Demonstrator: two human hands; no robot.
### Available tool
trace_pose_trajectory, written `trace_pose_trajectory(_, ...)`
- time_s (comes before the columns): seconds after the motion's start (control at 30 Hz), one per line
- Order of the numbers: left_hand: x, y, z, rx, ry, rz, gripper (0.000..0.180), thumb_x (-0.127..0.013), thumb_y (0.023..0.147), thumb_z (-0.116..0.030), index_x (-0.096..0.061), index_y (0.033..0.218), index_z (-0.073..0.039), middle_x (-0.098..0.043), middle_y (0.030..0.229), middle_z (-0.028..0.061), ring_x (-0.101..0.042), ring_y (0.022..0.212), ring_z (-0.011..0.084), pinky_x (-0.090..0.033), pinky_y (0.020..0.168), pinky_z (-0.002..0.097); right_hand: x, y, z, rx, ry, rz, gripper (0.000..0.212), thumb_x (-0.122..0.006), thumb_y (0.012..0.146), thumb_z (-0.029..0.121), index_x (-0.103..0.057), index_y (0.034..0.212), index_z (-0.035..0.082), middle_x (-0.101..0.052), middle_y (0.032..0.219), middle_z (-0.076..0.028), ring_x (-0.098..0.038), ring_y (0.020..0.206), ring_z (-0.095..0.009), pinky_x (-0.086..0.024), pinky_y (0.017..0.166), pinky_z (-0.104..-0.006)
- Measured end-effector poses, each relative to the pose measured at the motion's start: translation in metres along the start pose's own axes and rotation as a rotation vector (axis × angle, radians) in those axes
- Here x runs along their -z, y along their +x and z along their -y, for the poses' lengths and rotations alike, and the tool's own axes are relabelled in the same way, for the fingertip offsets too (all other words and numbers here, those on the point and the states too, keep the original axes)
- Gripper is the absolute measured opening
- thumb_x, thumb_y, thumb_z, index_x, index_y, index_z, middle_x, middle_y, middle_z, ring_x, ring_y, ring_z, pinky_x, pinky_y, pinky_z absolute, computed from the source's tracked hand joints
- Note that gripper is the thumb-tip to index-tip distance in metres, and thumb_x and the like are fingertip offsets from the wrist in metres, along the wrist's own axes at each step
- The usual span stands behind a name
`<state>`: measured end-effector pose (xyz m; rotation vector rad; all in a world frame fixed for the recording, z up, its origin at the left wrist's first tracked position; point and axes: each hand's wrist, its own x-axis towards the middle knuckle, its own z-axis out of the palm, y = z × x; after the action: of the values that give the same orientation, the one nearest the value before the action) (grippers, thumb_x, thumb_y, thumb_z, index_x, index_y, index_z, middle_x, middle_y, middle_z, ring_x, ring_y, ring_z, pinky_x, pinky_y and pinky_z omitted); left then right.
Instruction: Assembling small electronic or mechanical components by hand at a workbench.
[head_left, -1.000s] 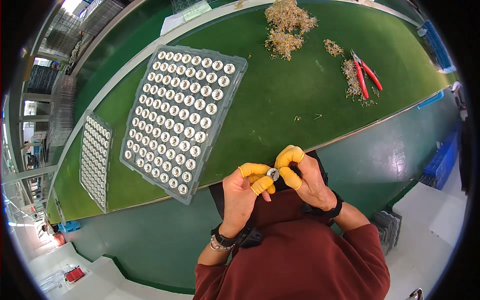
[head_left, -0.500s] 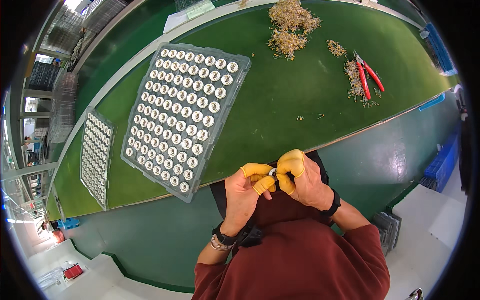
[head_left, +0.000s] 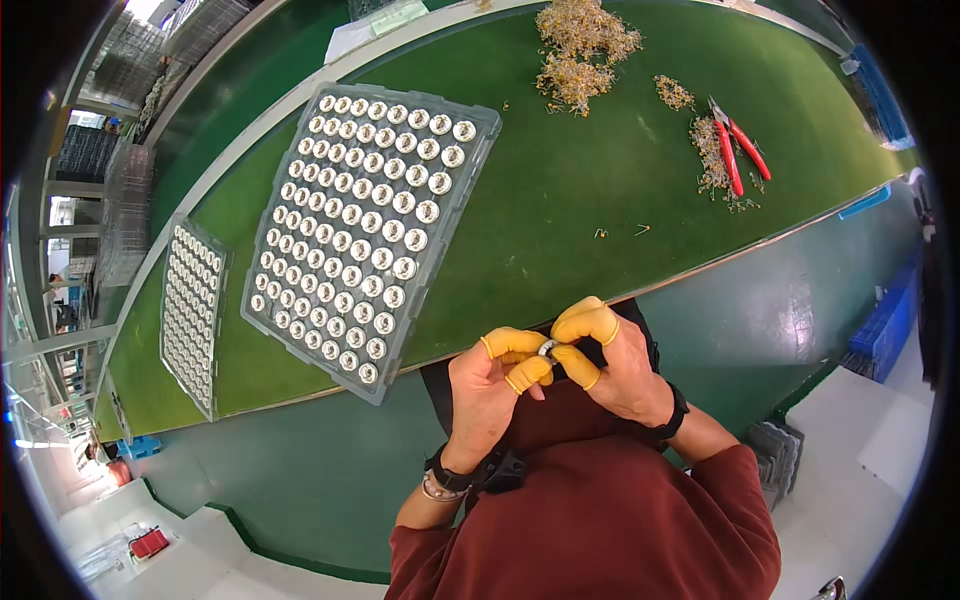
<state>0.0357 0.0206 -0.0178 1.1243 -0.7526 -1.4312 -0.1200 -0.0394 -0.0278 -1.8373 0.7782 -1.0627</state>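
In front of my body, just off the table's near edge, both hands meet at a small round white part (head_left: 547,348). My left hand (head_left: 490,375) pinches it between thumb and fingers in yellow finger covers. Curved around the other side, my right hand (head_left: 612,355) has its yellow-covered thumb and forefinger tips against the part, with a gap between the fingers behind the tips. The part's finer details are hidden by the fingertips. Beyond my left hand lies a clear plastic tray (head_left: 423,300) filled with rows of similar round white parts.
A second filled tray (head_left: 222,300) lies farther left on the green table (head_left: 500,240). Red-handled cutters (head_left: 737,155) rest on a small pile of leaded components (head_left: 708,155) at the right. A bigger component pile (head_left: 580,50) sits at the back. Two loose pieces (head_left: 642,229) lie nearer me.
My right thumb and forefinger have spread apart behind their tips, so more of the round white part shows. My left hand has hardly moved.
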Motion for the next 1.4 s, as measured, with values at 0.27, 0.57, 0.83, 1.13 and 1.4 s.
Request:
trace_pose_trajectory(0.27, 0.000, -0.002, 0.009, -0.175, 0.163, -0.014, 0.017, -0.065, 0.084, 0.005, -0.060, 0.100, 0.005, -0.061, 0.089, 0.0083, -0.062, 0.073, 0.0142, -0.052, 0.057, 0.0233, 0.013, 0.012, 0.009, -0.137, 0.087, 0.137, 0.022, -0.067, 0.076, -0.005, -0.055, 0.091, 0.005, -0.056, 0.085, -0.007, -0.057, 0.074, -0.023, -0.047, 0.067, -0.0311)
trace_pose_trajectory(0.57, 0.000, 0.002, 0.006, -0.138, 0.050, 0.021, 0.016, -0.061, 0.088, -0.001, -0.059, 0.103, 0.005, -0.061, 0.095, 0.0110, -0.062, 0.075, 0.0165, -0.053, 0.055, 0.0245, 0.005, 0.000, 0.003, -0.440, 0.640, 0.025, 0.012, -0.061, 0.087, -0.001, -0.056, 0.098, -0.001, -0.060, 0.091, -0.004, -0.060, 0.082, -0.010, -0.050, 0.072, -0.0243)
trace_pose_trajectory(0.83, 0.000, -0.001, -0.005, 0.001, -0.010, 0.019, 0.019, -0.056, 0.091, 0.001, -0.057, 0.110, 0.004, -0.062, 0.094, 0.0096, -0.060, 0.074, 0.0117, -0.047, 0.052, 0.0206, 0.003, -0.006, 0.005, -0.472, 0.520, 0.065, 0.014, -0.058, 0.089, -0.004, -0.056, 0.102, 0.000, -0.057, 0.093, -0.005, -0.058, 0.085, -0.013, -0.048, 0.076, -0.0262)
trace_pose_trajectory(1.13, -0.001, -0.005, -0.008, 0.074, -0.092, -0.020, 0.019, -0.063, 0.087, 0.000, -0.058, 0.105, 0.005, -0.062, 0.089, 0.0080, -0.060, 0.070, 0.0108, -0.043, 0.047, 0.0188, -0.002, -0.009, 0.002, -0.256, 0.398, 0.030, 0.016, -0.067, 0.085, 0.003, -0.059, 0.098, 0.001, -0.062, 0.085, -0.005, -0.060, 0.073, -0.013, -0.049, 0.065, -0.0252)
trace_pose_trajectory(1.4, -0.001, -0.010, -0.007, 0.119, -0.019, 0.003, 0.021, -0.064, 0.088, -0.005, -0.056, 0.106, 0.004, -0.059, 0.091, 0.0060, -0.058, 0.073, 0.0094, -0.043, 0.051, 0.0176, 0.002, -0.006, 0.000, -0.106, 0.270, 0.103, 0.018, -0.069, 0.081, 0.006, -0.061, 0.097, 0.003, -0.063, 0.083, -0.007, -0.061, 0.071, -0.022, -0.049, 0.062, -0.0294)
